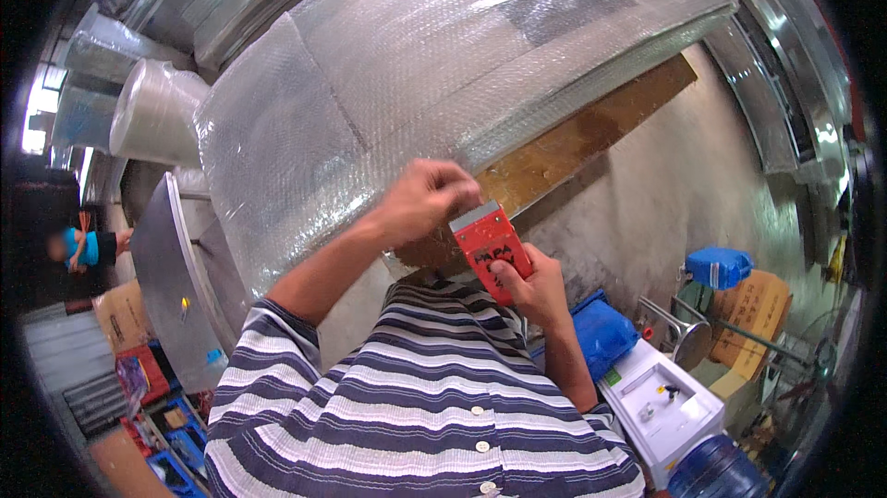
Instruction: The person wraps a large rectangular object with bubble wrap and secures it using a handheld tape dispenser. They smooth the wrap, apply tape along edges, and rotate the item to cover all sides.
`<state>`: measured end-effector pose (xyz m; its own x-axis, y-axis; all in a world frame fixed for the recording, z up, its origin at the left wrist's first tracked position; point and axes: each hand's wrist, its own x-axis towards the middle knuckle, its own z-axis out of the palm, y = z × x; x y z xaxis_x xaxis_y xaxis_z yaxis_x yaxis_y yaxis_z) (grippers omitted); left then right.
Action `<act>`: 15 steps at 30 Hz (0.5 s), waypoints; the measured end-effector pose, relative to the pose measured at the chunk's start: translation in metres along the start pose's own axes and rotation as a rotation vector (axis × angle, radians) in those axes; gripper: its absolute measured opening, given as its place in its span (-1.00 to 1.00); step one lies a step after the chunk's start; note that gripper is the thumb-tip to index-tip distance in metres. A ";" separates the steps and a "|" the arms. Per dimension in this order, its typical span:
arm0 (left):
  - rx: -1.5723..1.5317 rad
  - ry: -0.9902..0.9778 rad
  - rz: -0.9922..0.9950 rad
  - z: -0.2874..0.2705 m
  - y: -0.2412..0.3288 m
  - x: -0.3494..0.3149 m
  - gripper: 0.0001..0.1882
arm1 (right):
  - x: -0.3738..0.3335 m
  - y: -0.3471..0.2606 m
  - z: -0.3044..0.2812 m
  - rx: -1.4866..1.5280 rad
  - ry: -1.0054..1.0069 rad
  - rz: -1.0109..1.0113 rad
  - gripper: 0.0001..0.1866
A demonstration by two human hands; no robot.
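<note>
Gripping a red, rectangular, grey-ended case (482,241), our right hand (540,287) curls round its near part; our half-curled left hand (432,198) is at its far end, hold unclear. Beyond lies a large, clear bubble-wrapped bundle (397,64).

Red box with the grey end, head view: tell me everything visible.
The red box is a slim oblong, its face seemingly painted, with black lettering and a grey, metal-looking strip across its far end. It is held slanted in front of the striped shirt, grey end pointing away from the body and leftward. The right grip clasps its near part, thumb on the lettered face. The left grip is bent, blurred, by the grey end; contact cannot be made out.
</note>
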<state>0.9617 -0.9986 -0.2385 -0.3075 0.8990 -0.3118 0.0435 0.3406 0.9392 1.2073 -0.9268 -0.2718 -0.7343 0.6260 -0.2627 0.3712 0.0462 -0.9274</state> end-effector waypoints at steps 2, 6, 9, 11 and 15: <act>0.156 0.282 0.118 -0.033 0.023 0.018 -0.81 | 0.013 -0.010 -0.008 -0.014 -0.024 0.017 -0.58; 0.632 0.648 0.314 -0.086 0.030 0.062 -0.84 | 0.051 -0.028 -0.011 -0.047 -0.027 -0.053 -0.58; 1.117 0.706 0.355 -0.105 -0.012 0.093 -0.60 | 0.080 -0.032 -0.004 -0.062 -0.057 -0.041 -0.56; 1.036 0.821 0.332 -0.106 -0.036 0.106 -0.43 | 0.080 -0.021 0.001 -0.029 -0.044 -0.025 -0.56; 1.172 0.625 0.125 -0.113 -0.042 0.115 -0.23 | 0.061 0.004 0.000 0.152 -0.001 0.058 -0.58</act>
<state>0.8170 -0.9405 -0.2971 -0.6094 0.7720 0.1806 0.7922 0.5832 0.1800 1.1636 -0.8883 -0.2920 -0.7146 0.6235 -0.3172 0.3225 -0.1087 -0.9403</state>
